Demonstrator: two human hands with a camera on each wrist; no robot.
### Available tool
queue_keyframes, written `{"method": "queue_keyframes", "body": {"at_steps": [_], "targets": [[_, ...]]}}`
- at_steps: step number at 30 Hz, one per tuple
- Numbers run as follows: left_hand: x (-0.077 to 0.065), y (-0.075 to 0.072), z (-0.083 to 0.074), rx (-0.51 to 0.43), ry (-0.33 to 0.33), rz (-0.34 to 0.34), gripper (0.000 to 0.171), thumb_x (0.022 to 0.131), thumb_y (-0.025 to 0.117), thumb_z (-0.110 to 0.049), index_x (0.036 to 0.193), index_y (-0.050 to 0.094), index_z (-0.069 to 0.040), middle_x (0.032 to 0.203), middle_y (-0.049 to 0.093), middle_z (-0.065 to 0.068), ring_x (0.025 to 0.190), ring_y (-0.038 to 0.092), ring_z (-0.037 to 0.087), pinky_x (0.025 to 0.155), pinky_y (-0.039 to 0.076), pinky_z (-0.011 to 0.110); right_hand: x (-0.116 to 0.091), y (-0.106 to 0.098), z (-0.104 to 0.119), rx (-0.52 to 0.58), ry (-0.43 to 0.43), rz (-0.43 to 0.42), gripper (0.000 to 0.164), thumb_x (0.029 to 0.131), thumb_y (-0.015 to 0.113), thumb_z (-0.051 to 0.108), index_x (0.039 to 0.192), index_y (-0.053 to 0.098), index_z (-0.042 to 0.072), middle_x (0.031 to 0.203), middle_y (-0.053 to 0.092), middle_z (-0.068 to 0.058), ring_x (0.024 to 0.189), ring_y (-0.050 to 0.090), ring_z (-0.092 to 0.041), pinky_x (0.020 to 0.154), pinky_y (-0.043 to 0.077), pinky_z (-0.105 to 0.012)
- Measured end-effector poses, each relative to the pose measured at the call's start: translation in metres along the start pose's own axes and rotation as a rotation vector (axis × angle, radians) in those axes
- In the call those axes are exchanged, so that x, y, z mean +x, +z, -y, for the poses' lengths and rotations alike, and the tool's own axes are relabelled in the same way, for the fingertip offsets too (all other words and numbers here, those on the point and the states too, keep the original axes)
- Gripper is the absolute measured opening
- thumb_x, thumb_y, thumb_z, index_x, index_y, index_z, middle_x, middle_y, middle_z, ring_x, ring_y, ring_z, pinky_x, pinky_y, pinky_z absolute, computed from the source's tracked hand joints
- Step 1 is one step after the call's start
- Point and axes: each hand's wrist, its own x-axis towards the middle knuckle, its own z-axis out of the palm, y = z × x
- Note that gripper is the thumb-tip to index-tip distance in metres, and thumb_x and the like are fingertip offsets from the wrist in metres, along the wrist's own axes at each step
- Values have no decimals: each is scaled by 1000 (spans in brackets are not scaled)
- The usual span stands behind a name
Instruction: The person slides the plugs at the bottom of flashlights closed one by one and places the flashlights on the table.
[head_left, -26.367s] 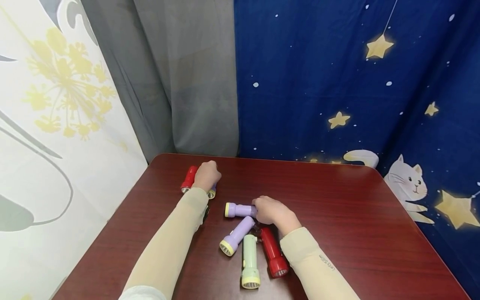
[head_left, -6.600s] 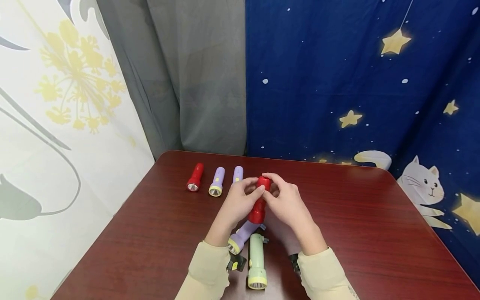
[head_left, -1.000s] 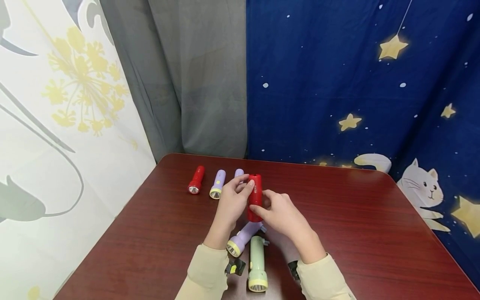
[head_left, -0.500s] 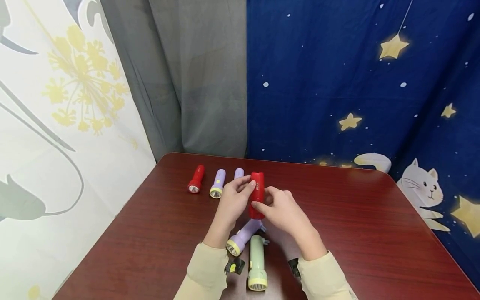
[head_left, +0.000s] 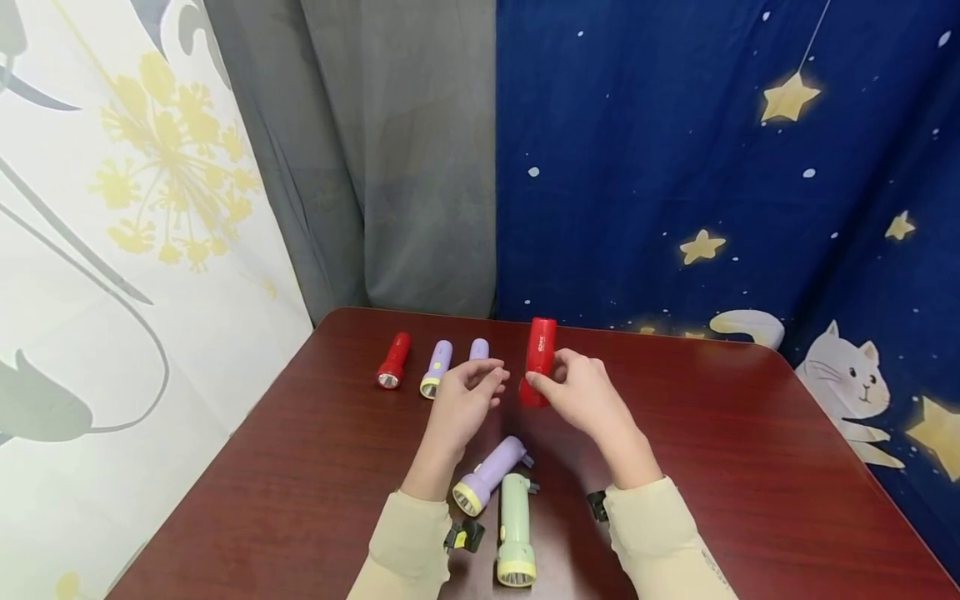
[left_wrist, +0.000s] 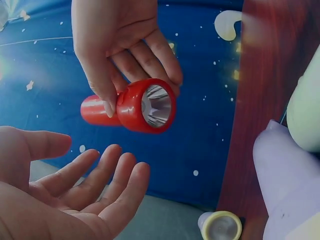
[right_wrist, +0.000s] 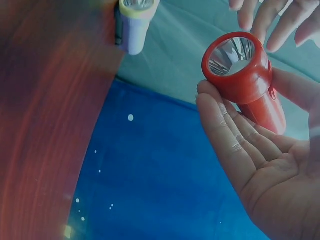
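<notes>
My right hand (head_left: 592, 390) holds a red flashlight (head_left: 538, 358) above the table, thumb on one side and fingers on the other. The right wrist view shows its round silver reflector (right_wrist: 232, 57) facing the camera. My left hand (head_left: 461, 408) is off to the left of it, palm turned toward the flashlight, fingers relaxed and holding nothing. In the left wrist view, a gap separates the left fingers (left_wrist: 120, 185) from the red barrel. Below the hands lie a purple flashlight (head_left: 491, 475) with a yellow rim and a green flashlight (head_left: 515, 525), each with plug prongs sticking out.
On the dark red table (head_left: 712, 433), a second red flashlight (head_left: 393, 360) and a purple flashlight (head_left: 437, 367) lie in a row toward the back left. Another purple flashlight (head_left: 480, 348) beside them is partly hidden by my left hand. Curtains (head_left: 637, 167) hang behind the table.
Over the last second my left hand has let go of the red flashlight. My right hand has carried it up and to the right. Earlier, it and another purple flashlight lay with the front group.
</notes>
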Motion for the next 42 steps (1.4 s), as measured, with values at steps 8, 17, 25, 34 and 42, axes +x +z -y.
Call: {"method": "queue_keyframes", "body": {"at_steps": [8, 17, 25, 34, 42], "targets": [[1, -2, 10, 444, 127, 20, 24, 102, 69, -21, 121, 76, -7, 113, 80, 10, 99, 74, 22, 91, 63, 42, 30, -1, -11, -8, 23, 13, 49, 99, 73, 37, 133, 66, 2, 102, 77, -15, 81, 71, -22, 77, 61, -38], [-7, 2, 16, 793, 27, 72, 24, 97, 74, -27, 116, 77, -13, 93, 76, 2, 80, 68, 19, 73, 57, 43, 68, 19, -12, -38, 17, 55, 50, 99, 73, 36, 133, 67, 0, 106, 78, -16, 84, 70, -25, 81, 62, -39], [-5, 3, 22, 833, -41, 104, 32, 95, 78, -30, 120, 76, -12, 92, 74, 3, 77, 65, 18, 70, 55, 41, 96, 40, -13, -5, 90, 129, 42, 98, 75, 35, 120, 68, 0, 98, 76, -16, 75, 72, -23, 74, 65, -37], [-7, 5, 28, 867, -116, 202, 42, 92, 81, -35, 124, 75, -9, 104, 76, 8, 80, 64, 22, 78, 56, 47, 113, 64, -25, -14, 205, 194, 38, 98, 74, 31, 111, 65, -2, 87, 71, -17, 59, 72, -23, 68, 67, -41], [-8, 7, 31, 879, -147, 250, 37, 96, 77, -31, 124, 74, -8, 104, 74, 10, 82, 63, 23, 78, 56, 48, 113, 71, -25, -2, 238, 217, 36, 99, 73, 31, 112, 65, -2, 90, 71, -18, 58, 72, -24, 60, 65, -36]]}}
